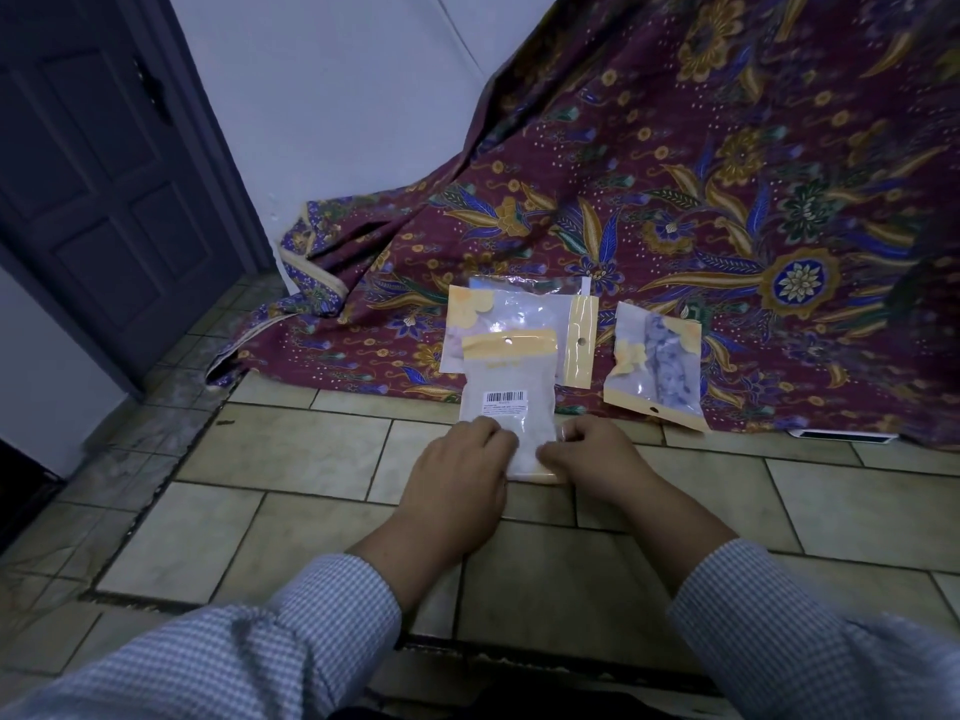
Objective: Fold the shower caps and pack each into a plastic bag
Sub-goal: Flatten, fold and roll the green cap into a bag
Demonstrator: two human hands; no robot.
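Observation:
A clear plastic bag (pixel 506 387) with a yellow top strip and a barcode label lies on the tiled floor, a whitish shower cap inside it. My left hand (pixel 462 470) and my right hand (pixel 592 459) both pinch its near end with curled fingers, covering that edge. Behind it lies a second bag (pixel 524 317) with yellow ends, on top of another clear bag. To the right, a third bag (pixel 657 363) holds a blue-grey patterned cap.
A maroon floral cloth (pixel 727 200) covers the floor behind the bags and rises up at the back right. A dark door (pixel 104 174) stands at the left beside a white wall. Beige floor tiles (pixel 311 459) surround my hands.

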